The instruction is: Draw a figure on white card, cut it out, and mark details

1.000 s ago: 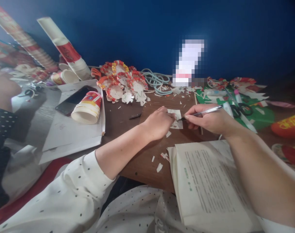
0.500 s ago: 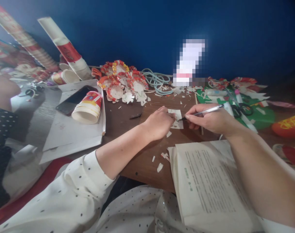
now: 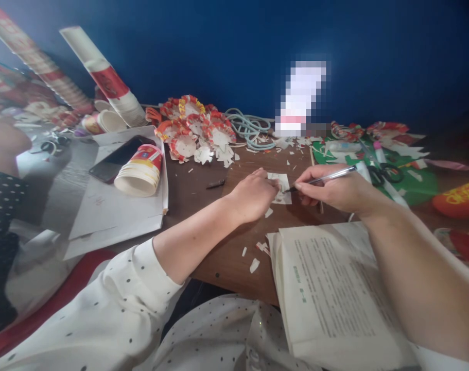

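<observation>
On the brown table lies a small white piece of paper (image 3: 283, 197) with dark marks on it. My left hand (image 3: 254, 196) rests over its left side, bent fingers together and holding it down against the table. A slim silver-grey pen (image 3: 334, 175) is gripped between the thumb and fingers of my right hand (image 3: 327, 189). The pen's tip is at the right part of the paper; whether it touches, I cannot tell. A black pen cap (image 3: 215, 184) lies left of my left hand. The marks are too small to make out.
A printed booklet (image 3: 327, 288) lies in front of my right forearm. To the left, paper cups (image 3: 137, 175) and a phone (image 3: 120, 157) sit on white card. Cut cup pieces (image 3: 195, 129), a cable (image 3: 249, 129), scissors (image 3: 384, 174) and paper scraps surround the work area. Another person's sleeve (image 3: 2, 206) shows far left.
Almost nothing differs. Both hands keep their places at the paper, and the pen is still held in my right hand; the view has shifted very slightly.
</observation>
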`<action>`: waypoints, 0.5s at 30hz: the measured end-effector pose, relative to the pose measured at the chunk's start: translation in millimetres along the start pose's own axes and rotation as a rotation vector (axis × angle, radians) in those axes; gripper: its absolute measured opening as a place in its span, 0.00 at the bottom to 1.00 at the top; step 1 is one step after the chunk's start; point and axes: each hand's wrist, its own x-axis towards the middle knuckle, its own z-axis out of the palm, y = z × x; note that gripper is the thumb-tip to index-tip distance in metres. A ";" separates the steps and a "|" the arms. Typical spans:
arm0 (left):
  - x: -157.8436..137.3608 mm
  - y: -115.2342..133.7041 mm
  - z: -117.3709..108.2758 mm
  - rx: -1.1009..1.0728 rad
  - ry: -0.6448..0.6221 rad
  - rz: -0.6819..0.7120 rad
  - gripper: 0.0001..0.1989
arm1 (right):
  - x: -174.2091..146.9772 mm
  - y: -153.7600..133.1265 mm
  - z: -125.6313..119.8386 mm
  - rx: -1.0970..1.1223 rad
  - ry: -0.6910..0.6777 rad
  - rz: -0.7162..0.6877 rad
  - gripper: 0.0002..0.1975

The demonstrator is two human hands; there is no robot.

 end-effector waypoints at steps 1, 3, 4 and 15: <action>-0.1 0.1 -0.5 0.004 -0.003 0.005 0.23 | -0.2 -0.5 -0.1 -0.001 -0.001 -0.002 0.07; -0.6 0.4 -1.9 0.012 -0.009 0.010 0.23 | -0.8 -1.7 -0.2 -0.005 -0.002 -0.006 0.07; -0.9 0.6 -2.8 0.016 -0.008 0.011 0.23 | -1.2 -2.4 -0.2 -0.007 -0.002 -0.007 0.07; -1.0 0.7 1.1 0.091 0.054 0.009 0.23 | -2.9 -6.1 -4.3 -0.030 0.071 -0.074 0.07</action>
